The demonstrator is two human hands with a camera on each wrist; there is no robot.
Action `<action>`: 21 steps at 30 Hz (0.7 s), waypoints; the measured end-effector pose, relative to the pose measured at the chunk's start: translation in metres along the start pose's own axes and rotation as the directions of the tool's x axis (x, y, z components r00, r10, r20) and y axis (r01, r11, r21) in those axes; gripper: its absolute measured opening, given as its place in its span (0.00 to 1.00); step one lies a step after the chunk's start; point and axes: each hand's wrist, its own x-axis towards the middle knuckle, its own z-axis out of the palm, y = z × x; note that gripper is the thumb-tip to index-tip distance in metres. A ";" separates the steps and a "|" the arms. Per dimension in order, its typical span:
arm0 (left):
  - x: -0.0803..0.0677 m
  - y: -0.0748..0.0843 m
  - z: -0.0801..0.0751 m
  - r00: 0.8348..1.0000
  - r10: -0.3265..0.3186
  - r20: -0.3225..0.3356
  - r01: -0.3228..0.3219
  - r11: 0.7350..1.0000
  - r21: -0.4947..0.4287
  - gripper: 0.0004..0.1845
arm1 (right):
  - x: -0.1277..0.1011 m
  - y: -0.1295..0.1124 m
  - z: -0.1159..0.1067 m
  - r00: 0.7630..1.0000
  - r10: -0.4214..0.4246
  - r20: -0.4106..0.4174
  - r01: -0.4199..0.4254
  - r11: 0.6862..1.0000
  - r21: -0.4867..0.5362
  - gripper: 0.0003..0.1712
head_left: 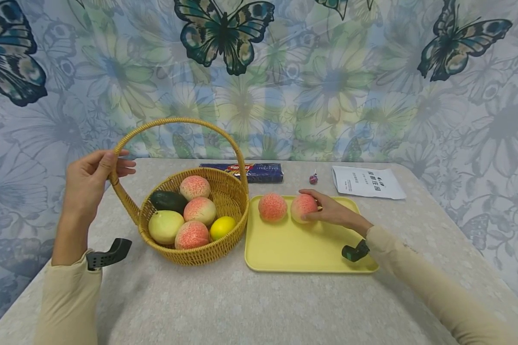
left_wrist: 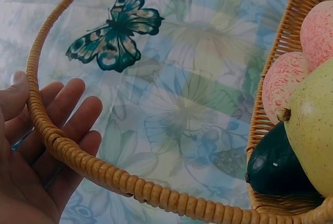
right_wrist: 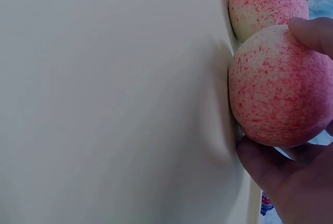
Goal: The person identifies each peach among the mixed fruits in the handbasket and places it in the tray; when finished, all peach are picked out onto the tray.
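- The right hand [head_left: 328, 213] grasps a peach [head_left: 303, 207] resting on the yellow tray [head_left: 302, 249], right of centre, just beside a second peach [head_left: 272, 207].
- The left hand [head_left: 88, 179] clasps the basket handle [head_left: 155, 125], left of frame.

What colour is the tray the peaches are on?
The tray is pale yellow, clearest in the head view.

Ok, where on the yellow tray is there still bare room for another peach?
The yellow tray is bare across its whole near half and left of the two peaches along its far edge. The right hand holds the right peach, crowding that corner. The basket is nearly full.
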 end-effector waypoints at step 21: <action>-0.001 0.000 0.000 1.000 0.000 -0.018 0.001 0.999 0.043 0.18 | 0.003 -0.015 -0.009 0.999 -0.021 0.032 0.022 0.999 -0.039 0.42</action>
